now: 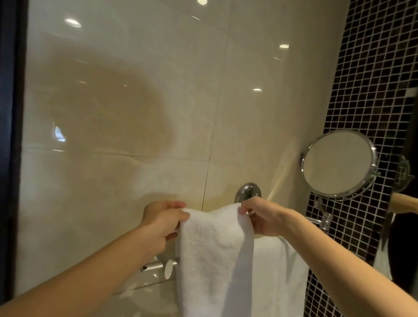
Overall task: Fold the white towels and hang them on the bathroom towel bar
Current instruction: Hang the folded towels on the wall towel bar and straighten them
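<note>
Item: long folded white terry-cloth towel [208, 260], soft, limp, light (judged prone to slipping if draped unevenly), top edge raised above the round chrome wall-mounted towel bar [159, 264], left hand [163, 220] and right hand [261, 218] each pinching an upper corner, the soundest hold.

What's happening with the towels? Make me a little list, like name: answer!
left hand: pinches the top left corner of the held towel
right hand: pinches its top right corner
held towel: white, hangs down from both hands
other towel: white, already draped, behind and to the right
towel bar: only its metal end shows, left of the towels
round mirror: on the dark mosaic wall, to the right
</note>
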The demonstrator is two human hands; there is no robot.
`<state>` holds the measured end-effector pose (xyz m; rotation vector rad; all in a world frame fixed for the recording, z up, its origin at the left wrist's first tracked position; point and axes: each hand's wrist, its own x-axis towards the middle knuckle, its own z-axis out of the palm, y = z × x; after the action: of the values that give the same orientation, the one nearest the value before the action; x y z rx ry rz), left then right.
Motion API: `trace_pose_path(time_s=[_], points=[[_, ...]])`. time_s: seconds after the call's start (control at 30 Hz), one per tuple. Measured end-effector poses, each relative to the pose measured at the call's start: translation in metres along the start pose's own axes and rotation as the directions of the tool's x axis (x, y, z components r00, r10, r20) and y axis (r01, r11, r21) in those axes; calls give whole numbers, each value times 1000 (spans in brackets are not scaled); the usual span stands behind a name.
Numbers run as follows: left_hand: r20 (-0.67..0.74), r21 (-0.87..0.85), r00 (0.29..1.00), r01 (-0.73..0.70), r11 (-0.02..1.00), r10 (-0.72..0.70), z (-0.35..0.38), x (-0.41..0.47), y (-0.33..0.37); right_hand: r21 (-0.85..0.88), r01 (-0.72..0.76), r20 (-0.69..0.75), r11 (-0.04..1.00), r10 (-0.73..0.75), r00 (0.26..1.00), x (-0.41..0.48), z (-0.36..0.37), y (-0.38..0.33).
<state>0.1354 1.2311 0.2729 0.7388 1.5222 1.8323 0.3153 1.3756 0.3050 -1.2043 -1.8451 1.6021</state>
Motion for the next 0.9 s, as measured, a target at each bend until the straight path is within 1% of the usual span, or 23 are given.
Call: trace_pose_path(time_s=[0.17, 0.23, 0.3, 0.37, 0.4, 0.47, 0.5, 0.53, 0.63, 0.77, 0.83, 0.9], points=[[-9, 131, 997, -73, 989, 75, -9, -1, -16, 37, 48, -25, 998, -47, 999, 0, 1, 16], [-7, 235, 986, -158, 959, 164, -11, -2, -22, 19, 70, -54, 997, -69, 996, -1, 4, 23], [-2, 365, 965, -245, 898, 264, -13, -4, -30, -8, 96, -109, 995, -97, 989, -2, 8, 32], [37, 528, 936, -316, 788, 351, -16, -6, -37, -56, 121, -160, 991, -128, 979, -3, 13, 41], [71, 617, 917, -350, 705, 393, -17, -7, -42, -74, 127, -190, 989, -139, 972, -2, 15, 46], [146, 765, 867, -404, 501, 476, -18, -8, -49, -134, 126, -258, 983, -157, 953, 0, 19, 56], [178, 808, 838, -424, 410, 515, -17, -8, -52, -179, 130, -288, 975, -179, 941, 1, 21, 60], [203, 829, 817, -436, 349, 539, -16, -8, -54, -218, 144, -313, 965, -209, 926, 3, 23, 63], [230, 870, 805, -422, 256, 547, -14, -8, -56, -293, 190, -357, 937, -291, 888, 9, 26, 70], [271, 913, 809, -388, 127, 521, -19, -5, -59, -416, 202, -321, 887, -350, 880, 13, 29, 77], [290, 921, 819, -379, 87, 494, -20, -5, -62, -527, 185, -296, 829, -383, 875, 15, 29, 79], [306, 927, 831, -371, 51, 465, -20, -5, -64, -678, 151, -264, 720, -430, 864, 15, 30, 79]])
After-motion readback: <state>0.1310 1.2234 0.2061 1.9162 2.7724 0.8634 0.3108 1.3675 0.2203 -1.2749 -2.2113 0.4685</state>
